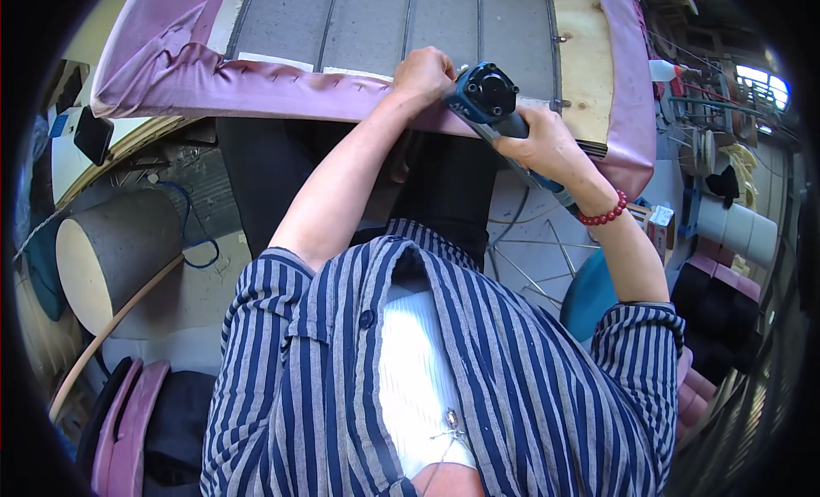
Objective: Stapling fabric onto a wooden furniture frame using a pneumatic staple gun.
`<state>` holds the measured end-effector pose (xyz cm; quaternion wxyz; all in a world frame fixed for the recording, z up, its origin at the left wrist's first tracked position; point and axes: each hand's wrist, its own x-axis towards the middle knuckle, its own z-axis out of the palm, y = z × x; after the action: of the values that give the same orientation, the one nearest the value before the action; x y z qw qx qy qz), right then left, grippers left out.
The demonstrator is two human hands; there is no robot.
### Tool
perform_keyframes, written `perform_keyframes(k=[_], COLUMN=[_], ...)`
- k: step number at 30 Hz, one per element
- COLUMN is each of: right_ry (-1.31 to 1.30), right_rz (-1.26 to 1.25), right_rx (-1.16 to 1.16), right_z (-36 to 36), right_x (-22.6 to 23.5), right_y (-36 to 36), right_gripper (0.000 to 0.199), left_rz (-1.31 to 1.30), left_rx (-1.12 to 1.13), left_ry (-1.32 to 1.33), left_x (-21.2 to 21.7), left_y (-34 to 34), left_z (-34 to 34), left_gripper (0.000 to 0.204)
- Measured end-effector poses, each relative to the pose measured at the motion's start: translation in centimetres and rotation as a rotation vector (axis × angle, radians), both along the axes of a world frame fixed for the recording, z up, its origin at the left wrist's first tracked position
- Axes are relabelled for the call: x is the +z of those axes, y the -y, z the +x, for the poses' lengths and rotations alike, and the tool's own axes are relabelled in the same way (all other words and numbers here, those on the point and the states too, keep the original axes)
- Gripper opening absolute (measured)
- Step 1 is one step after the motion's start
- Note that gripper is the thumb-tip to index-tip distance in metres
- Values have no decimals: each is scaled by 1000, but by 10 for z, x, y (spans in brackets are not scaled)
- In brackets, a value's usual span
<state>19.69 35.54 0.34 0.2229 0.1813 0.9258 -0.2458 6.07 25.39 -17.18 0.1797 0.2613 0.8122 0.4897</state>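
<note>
At the near edge of a creased pink-fabric panel (295,90), a round-capped blue-and-black staple gun (487,93) slants, head far-left, tail near-right; the right hand (541,141) wraps it; the left hand (424,76) curls alongside, any pinch hidden.

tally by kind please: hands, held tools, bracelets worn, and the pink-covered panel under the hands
Hands: 2 (left hand, right hand)
Blue-and-black staple gun: 1
Red bead bracelet: 1
Pink-upholstered panel: 1
Total: 5

Glare, apparently from a window (763,87), overexposed undershirt (417,360), black fisheye rim
</note>
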Motion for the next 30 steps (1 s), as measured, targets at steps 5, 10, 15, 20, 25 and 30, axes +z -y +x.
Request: perform_keyframes(k=[5, 10, 15, 20, 25, 30], right_ry=[-24, 9, 63, 61, -46, -70], right_rz=[4, 38, 4, -147, -260, -230], right_rx=[-38, -58, -84, -125, -221, -131], right_z=[-4, -9, -14, -9, 9, 14], right_x=[-9, -14, -4, -5, -2, -9], right_y=[7, 7, 13, 3, 2, 4], right_gripper=[36, 36, 34, 27, 18, 23], left_rz=[32, 61, 148, -36, -173, -257], left_rx=[-141, -239, -49, -187, -407, -362], left_ry=[24, 14, -314, -322, -371, -424], left_x=[-5, -7, 15, 53, 27, 34], left_y=[-6, -4, -1, 43, 69, 68], left_z=[-19, -26, -24, -39, -18, -9], left_gripper=[20, 22, 22, 25, 27, 27])
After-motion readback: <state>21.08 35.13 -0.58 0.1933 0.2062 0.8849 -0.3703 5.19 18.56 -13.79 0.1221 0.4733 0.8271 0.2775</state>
